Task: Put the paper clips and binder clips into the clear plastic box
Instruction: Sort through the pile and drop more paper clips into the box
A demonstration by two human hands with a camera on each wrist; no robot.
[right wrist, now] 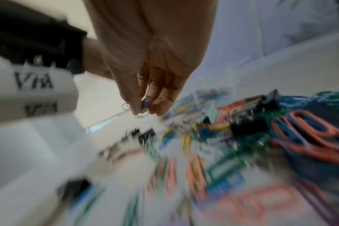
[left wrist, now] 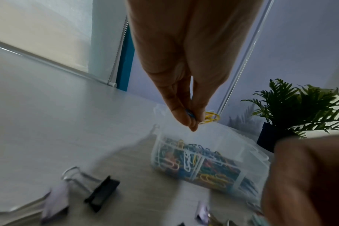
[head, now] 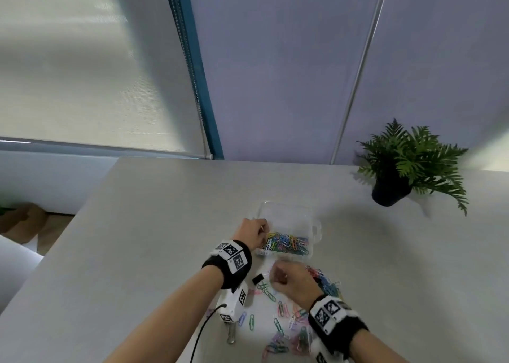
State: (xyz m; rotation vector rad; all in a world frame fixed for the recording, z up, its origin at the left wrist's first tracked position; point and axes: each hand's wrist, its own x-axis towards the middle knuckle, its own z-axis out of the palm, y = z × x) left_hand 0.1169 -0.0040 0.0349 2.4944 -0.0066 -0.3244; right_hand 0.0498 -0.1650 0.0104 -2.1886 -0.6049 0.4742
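Left hand [left wrist: 186,85] pinches yellow and blue paper clips [left wrist: 210,117] in its fingertips, right above the clear plastic box [head: 286,216], which sits just beneath it, packed with colourful clips. Right hand [head: 293,282] pinches a small blue binder clip [right wrist: 145,102], loose clips [head: 283,324] scattered under and beside it.

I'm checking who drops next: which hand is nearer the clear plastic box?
Left. The left hand hovers at the clear plastic box, over its left edge, pinching paper clips. The right hand is nearer the person, short of the box, above the loose clips.
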